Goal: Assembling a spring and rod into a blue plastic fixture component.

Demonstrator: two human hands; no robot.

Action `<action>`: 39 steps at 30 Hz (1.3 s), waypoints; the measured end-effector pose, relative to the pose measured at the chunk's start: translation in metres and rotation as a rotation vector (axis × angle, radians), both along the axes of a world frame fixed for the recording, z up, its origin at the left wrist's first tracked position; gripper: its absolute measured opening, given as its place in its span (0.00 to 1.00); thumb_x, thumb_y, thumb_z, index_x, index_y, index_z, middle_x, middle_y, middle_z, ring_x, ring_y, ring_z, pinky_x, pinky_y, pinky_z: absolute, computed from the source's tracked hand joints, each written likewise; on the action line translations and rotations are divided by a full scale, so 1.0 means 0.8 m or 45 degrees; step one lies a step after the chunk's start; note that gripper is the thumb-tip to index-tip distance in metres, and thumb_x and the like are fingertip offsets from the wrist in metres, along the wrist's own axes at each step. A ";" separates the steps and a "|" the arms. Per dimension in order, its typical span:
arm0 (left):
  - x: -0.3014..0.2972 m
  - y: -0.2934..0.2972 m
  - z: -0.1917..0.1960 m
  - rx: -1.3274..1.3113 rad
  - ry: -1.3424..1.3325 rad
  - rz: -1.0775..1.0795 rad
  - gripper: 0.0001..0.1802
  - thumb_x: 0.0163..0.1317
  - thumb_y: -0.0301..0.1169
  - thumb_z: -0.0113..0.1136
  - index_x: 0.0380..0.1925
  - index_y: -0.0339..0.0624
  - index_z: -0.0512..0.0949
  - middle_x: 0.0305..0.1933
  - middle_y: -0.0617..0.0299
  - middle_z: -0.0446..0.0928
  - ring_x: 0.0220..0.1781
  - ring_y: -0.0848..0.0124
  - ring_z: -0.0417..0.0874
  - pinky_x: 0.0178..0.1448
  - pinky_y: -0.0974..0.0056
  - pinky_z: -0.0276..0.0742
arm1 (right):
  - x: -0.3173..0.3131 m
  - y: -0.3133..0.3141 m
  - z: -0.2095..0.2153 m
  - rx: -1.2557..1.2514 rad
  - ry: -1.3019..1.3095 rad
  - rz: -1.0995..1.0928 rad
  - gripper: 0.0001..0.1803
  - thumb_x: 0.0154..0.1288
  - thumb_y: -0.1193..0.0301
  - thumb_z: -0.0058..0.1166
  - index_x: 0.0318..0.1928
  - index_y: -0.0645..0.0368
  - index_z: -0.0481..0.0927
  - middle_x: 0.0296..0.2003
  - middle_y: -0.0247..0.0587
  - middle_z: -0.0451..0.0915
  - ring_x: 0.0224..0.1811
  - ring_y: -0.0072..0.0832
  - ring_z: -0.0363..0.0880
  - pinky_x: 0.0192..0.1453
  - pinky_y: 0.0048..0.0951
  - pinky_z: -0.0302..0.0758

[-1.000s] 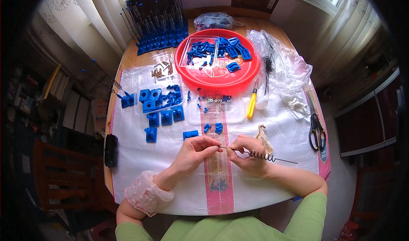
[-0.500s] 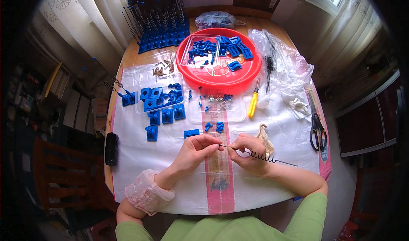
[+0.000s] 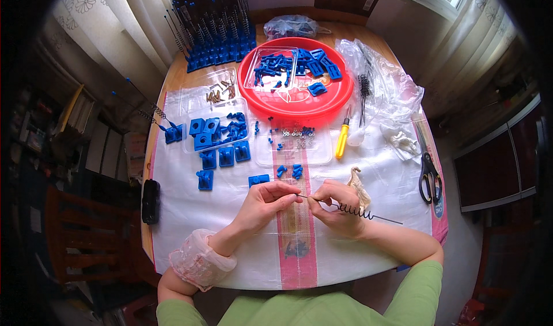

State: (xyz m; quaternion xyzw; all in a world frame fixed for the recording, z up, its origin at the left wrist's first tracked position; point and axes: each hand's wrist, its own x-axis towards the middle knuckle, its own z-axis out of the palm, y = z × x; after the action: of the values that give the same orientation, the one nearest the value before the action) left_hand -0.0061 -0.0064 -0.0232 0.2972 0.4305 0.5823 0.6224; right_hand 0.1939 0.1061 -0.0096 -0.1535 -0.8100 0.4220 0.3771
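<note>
Hardly anything has shifted over the last second: the right hand [image 3: 340, 211] stays pinched on the thin rod with its black spring [image 3: 352, 211], low over the worktop [image 3: 190, 211], while the left hand [image 3: 266, 202] keeps its fingertips closed at the rod's tip, so the fiddly threading carries on.

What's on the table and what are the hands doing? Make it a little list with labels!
left hand: left hand pinches the tip of the thin rod
right hand: right hand holds the rod by its black spring
near hands: loose blue plastic parts on the white sheet
behind: red round tray with more blue parts
right side: yellow screwdriver, black scissors
</note>
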 end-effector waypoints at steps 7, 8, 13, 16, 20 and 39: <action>0.000 0.000 0.001 -0.017 0.055 -0.007 0.10 0.74 0.22 0.64 0.52 0.31 0.84 0.52 0.56 0.86 0.54 0.68 0.89 0.61 0.65 0.84 | 0.000 -0.001 -0.002 -0.017 0.001 -0.008 0.08 0.57 0.80 0.71 0.31 0.60 0.82 0.24 0.37 0.77 0.24 0.26 0.74 0.29 0.30 0.70; 0.000 0.000 0.004 -0.016 0.046 -0.008 0.10 0.74 0.21 0.64 0.52 0.31 0.84 0.52 0.56 0.86 0.54 0.68 0.89 0.61 0.65 0.84 | 0.000 -0.001 -0.003 -0.017 0.003 -0.011 0.08 0.57 0.80 0.71 0.31 0.60 0.82 0.24 0.37 0.77 0.24 0.26 0.74 0.29 0.30 0.70; 0.002 0.001 0.007 -0.007 0.058 -0.016 0.11 0.73 0.20 0.65 0.53 0.32 0.84 0.52 0.56 0.86 0.55 0.67 0.89 0.62 0.64 0.84 | 0.001 -0.001 -0.004 -0.028 -0.010 -0.029 0.08 0.57 0.80 0.71 0.31 0.61 0.82 0.24 0.38 0.77 0.24 0.26 0.74 0.29 0.30 0.70; 0.001 0.000 0.002 0.005 0.044 -0.009 0.11 0.73 0.20 0.65 0.53 0.32 0.84 0.52 0.56 0.86 0.55 0.67 0.89 0.62 0.64 0.84 | 0.001 0.001 -0.002 0.024 0.006 -0.003 0.11 0.58 0.85 0.70 0.30 0.61 0.79 0.24 0.35 0.77 0.23 0.21 0.72 0.28 0.26 0.67; 0.000 0.000 0.000 -0.001 0.026 -0.012 0.11 0.73 0.21 0.64 0.53 0.33 0.84 0.52 0.57 0.86 0.55 0.68 0.89 0.62 0.65 0.84 | 0.000 0.001 -0.003 0.034 0.011 -0.008 0.11 0.58 0.84 0.70 0.30 0.61 0.79 0.24 0.35 0.77 0.23 0.21 0.72 0.28 0.26 0.67; 0.001 0.001 0.006 -0.030 0.089 -0.019 0.10 0.74 0.24 0.65 0.52 0.34 0.84 0.50 0.60 0.87 0.54 0.71 0.89 0.54 0.69 0.83 | 0.001 0.000 -0.003 -0.008 -0.027 -0.016 0.08 0.57 0.79 0.71 0.31 0.61 0.81 0.24 0.39 0.77 0.24 0.28 0.74 0.29 0.31 0.70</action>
State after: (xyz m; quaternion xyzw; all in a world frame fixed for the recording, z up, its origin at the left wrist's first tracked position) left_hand -0.0055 -0.0060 -0.0182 0.3131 0.4565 0.5618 0.6147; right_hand 0.1950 0.1065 -0.0122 -0.1640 -0.8116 0.4207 0.3707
